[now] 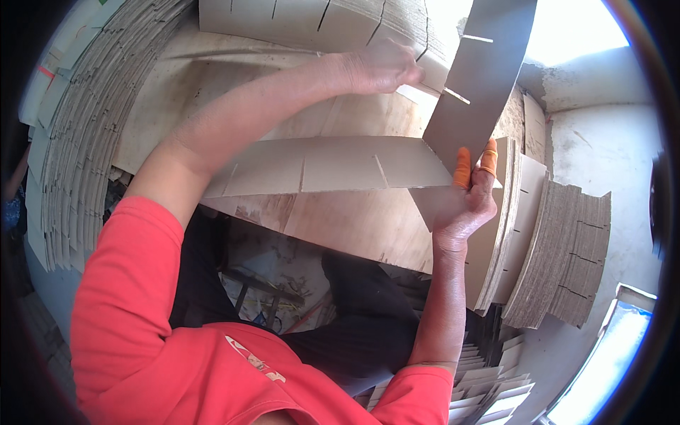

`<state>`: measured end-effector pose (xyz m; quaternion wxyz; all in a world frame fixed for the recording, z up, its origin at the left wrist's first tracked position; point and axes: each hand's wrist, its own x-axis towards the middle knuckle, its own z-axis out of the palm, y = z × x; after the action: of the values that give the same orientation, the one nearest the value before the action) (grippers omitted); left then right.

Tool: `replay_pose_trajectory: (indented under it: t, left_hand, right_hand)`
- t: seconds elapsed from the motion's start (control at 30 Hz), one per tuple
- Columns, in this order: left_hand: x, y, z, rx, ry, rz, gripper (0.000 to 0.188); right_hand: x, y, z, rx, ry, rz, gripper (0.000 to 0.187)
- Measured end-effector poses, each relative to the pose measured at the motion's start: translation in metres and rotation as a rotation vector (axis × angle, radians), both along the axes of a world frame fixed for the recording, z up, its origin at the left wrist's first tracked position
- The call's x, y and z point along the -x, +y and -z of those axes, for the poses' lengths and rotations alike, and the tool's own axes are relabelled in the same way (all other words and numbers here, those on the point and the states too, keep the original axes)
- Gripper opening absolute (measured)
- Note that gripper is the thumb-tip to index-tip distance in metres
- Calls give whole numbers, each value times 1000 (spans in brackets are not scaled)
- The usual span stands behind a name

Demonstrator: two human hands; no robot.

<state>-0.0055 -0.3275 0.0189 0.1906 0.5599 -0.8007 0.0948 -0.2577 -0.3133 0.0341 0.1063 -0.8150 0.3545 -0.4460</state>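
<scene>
My right hand (pixel 467 205), with orange finger covers on two fingers, grips slotted grey cardboard strips where they meet. One cardboard strip (pixel 482 78) slants up from that hand toward the far right. Another cardboard strip (pixel 333 166) runs left across the table, short slits along its face. My left hand (pixel 386 67) is closed beside a stack of slotted cardboard strips (pixel 319 18) at the far side. Its curled fingers hide what they hold, if anything. A pale cardboard edge shows just below them.
The wooden table (pixel 354 223) lies under the strips. Tall cardboard stacks (pixel 92 134) stand at the left. More slotted strips (pixel 563 255) are piled at the right, beside a pale wall (pixel 602 142). Loose cardboard pieces (pixel 489 382) lie at the lower right. Bright light comes in at the top right.
</scene>
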Motion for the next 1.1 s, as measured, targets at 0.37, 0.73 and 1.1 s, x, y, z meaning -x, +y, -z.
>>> replay_pose_trajectory:
  t: [0.37, 0.73, 1.1]
  left_hand:
    - [24, 12, -14, 155, 165, 134, 6]
    - [26, 33, -14, 159, 175, 93, 8]
    - [28, 38, -15, 148, 185, 121, 8]
  right_hand:
    - [3, 2, -1, -72, 144, 23, 54]
    - [6, 10, -15, -71, 210, 37, 61]
    - [3, 16, -20, -195, 287, 72, 57]
